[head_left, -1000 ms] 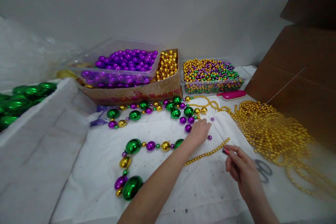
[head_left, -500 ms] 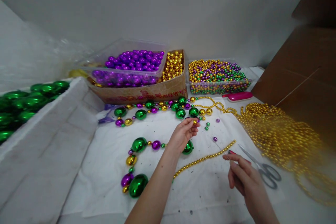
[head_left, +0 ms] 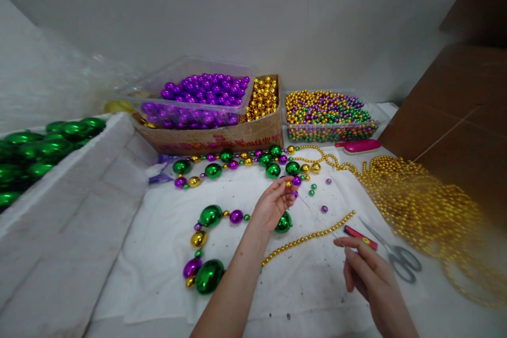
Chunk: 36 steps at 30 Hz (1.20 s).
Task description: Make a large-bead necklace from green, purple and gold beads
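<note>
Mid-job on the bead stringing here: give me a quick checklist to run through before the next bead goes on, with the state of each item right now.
1. Left hand holds a bead: ok, a small gold bead sits at its fingertips.
2. Right hand has the thread end: ok, pinched; the thin thread runs up toward the left hand.
3. Bead hole lined up with the thread: cannot tell, too small.
4. Loose beads within reach: ok, on the white cloth beside the left hand.
5. Scissors out of the way: ok, lying right of the right hand.
6. Part-strung large beads lying untangled: ok.
</note>
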Motion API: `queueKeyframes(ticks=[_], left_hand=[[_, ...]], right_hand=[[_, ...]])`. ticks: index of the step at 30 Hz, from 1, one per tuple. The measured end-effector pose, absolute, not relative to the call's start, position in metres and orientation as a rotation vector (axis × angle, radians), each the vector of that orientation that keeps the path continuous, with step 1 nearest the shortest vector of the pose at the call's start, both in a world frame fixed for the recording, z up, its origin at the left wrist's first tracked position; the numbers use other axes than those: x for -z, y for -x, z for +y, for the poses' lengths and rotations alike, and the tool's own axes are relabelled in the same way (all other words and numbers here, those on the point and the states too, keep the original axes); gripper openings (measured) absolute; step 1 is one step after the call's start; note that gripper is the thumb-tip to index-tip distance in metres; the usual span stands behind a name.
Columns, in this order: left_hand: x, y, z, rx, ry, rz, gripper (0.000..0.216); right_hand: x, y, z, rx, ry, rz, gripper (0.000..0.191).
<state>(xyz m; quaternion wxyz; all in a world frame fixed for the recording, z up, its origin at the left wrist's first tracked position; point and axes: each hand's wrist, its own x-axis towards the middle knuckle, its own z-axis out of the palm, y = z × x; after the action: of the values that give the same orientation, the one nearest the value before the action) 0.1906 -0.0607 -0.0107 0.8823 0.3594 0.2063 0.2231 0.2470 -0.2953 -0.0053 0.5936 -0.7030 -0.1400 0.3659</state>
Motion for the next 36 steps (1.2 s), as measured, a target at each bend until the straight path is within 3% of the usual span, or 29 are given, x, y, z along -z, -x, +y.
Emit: queueKeyframes(ticks=[18,26,32,36], left_hand=[[0.013,-0.190,-0.065,-0.477,-0.883,0.476,0.030],[0.007,-0.189,-0.068,-0.461,-0.960,0.438,0.030],[-0.004,-0.198,-0.078,-0.304,-1.123,0.390,0.033],[-0.003,-0.203,-0.068,-0.417,-1.305,0.536,0.030]], right_hand=[[0.011,-0.250,-0.296,-0.860,1.623,-0.342,0.049],[0.003,-0.246,-0.292,-0.837,1.621,-0.386,0.037],[0.009,-0.249,-0.266,-0.909,1.369,-0.257,0.028],[0.015,-0.257,-0.269,-0.903,1.231,-0.178,0.026]])
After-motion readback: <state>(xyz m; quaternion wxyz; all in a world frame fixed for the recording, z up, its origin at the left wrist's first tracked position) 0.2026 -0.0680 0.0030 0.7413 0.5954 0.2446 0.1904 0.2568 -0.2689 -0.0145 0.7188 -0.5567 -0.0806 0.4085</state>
